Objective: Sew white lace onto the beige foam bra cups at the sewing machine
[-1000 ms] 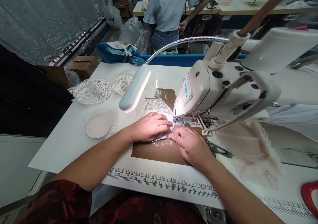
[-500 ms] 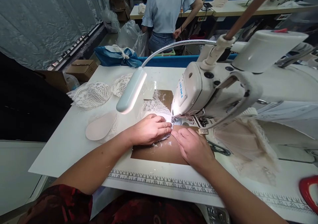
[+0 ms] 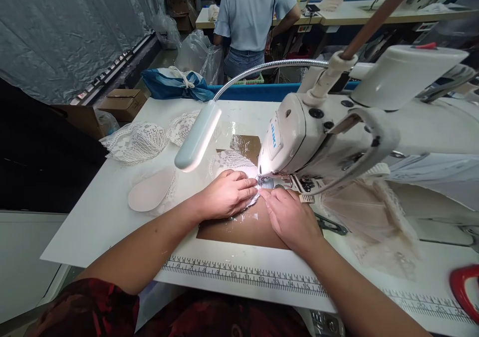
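A white lace bra cup (image 3: 239, 163) lies under the needle area of a white sewing machine (image 3: 290, 132). My left hand (image 3: 230, 195) is over the cup, its fingers together and bent against the fabric; the thumb is hidden. At the cup's near edge, just in front of the presser foot, my right hand (image 3: 290, 215) pinches the fabric with thumb and forefinger, the other fingers curled. Beneath both hands is a brown sheet (image 3: 239, 232) taped to the table. Dark thread snips (image 3: 331, 224) lie beside my right hand, partly covered.
Lace cups (image 3: 136, 142) and a beige oval pad (image 3: 149, 190) lie to the left. A lamp (image 3: 198, 136) hangs over the table. Beige lace fabric (image 3: 368, 212) and a red handle (image 3: 464, 289) are at right. A measuring tape (image 3: 239, 275) runs along the front edge. A person (image 3: 250, 18) sits beyond.
My right hand has shifted slightly up towards the needle, and the lace cup has turned a little with my left hand. The person behind has moved an arm.
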The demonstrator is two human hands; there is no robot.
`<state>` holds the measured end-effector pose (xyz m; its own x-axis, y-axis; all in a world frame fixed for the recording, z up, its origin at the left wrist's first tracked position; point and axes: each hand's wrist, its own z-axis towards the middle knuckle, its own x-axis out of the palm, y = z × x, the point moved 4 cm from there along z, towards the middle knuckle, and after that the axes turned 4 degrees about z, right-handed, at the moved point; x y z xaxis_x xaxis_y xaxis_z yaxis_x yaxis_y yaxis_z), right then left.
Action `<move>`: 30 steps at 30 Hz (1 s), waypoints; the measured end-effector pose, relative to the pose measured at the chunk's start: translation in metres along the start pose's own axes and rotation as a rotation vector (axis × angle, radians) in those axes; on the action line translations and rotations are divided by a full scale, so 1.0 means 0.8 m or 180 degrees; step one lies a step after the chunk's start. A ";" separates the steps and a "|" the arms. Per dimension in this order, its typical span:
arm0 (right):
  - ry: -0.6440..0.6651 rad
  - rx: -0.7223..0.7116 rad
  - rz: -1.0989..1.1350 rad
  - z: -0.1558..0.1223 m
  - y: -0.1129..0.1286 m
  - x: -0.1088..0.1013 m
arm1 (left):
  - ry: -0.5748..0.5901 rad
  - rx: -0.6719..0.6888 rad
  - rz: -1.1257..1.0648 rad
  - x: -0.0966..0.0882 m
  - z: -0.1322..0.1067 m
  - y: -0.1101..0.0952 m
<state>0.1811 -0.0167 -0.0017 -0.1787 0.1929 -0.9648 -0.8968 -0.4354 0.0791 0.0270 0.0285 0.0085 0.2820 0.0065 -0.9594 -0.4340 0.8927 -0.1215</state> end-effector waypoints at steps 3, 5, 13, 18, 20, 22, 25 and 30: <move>0.0005 0.0051 -0.0031 0.002 -0.001 -0.001 | -0.0005 -0.0017 -0.0043 -0.001 -0.001 0.002; -0.0009 0.0005 -0.0003 0.001 -0.002 -0.001 | -0.0006 -0.0036 -0.0102 -0.002 -0.001 0.004; -0.0006 -0.0388 0.0568 -0.004 -0.003 -0.002 | -0.0153 0.0088 -0.0378 -0.008 -0.002 0.006; -0.0009 -0.0590 0.0731 -0.006 -0.003 0.001 | -0.0144 0.0179 -0.0316 -0.005 -0.002 0.004; 0.0016 -0.0591 0.0756 -0.007 -0.004 0.002 | -0.0123 0.0221 -0.0271 -0.003 -0.002 0.003; 0.0049 -0.0580 0.0784 -0.008 -0.005 0.002 | -0.0087 0.0265 -0.0238 -0.003 -0.003 0.002; 0.0082 -0.0569 0.0858 -0.009 -0.005 0.001 | -0.0019 0.0330 -0.0212 -0.003 -0.004 0.001; 0.0121 -0.0509 0.1009 -0.008 -0.006 0.001 | 0.0071 0.0376 -0.0177 -0.004 -0.003 0.000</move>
<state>0.1878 -0.0202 -0.0048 -0.4202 -0.0053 -0.9074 -0.7238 -0.6012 0.3387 0.0239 0.0277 0.0112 0.2831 -0.0534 -0.9576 -0.3142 0.9382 -0.1452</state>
